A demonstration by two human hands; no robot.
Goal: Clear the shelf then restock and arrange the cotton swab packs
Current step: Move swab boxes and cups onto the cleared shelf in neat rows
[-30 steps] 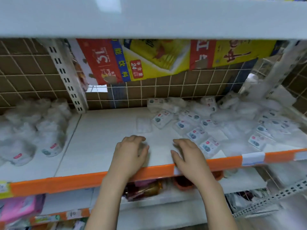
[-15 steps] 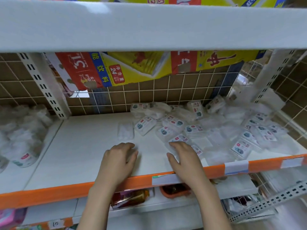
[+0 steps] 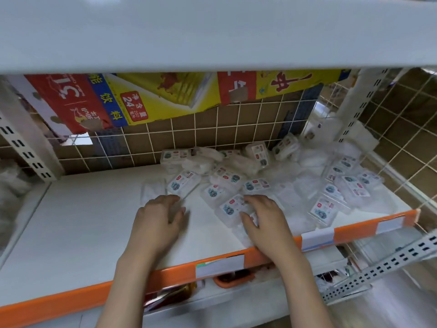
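Several clear cotton swab packs (image 3: 255, 185) with white labels lie in a loose heap on the right half of the white shelf (image 3: 82, 223). My left hand (image 3: 158, 221) lies palm down on the bare shelf, fingers reaching toward one pack (image 3: 183, 184) at the heap's left edge. My right hand (image 3: 264, 221) rests with bent fingers on top of a pack (image 3: 233, 205) near the front edge. Neither hand lifts anything.
An orange price rail (image 3: 212, 263) runs along the shelf front. A wire grid (image 3: 390, 150) closes the right side and back. White bagged goods (image 3: 9, 185) sit on the neighbouring shelf at left. A shelf board (image 3: 212, 31) hangs close overhead. Lower shelves hold other items.
Both hands have slid forward and right across the shelf toward the heap. The right hand now sits on a pack; my view has shifted right.
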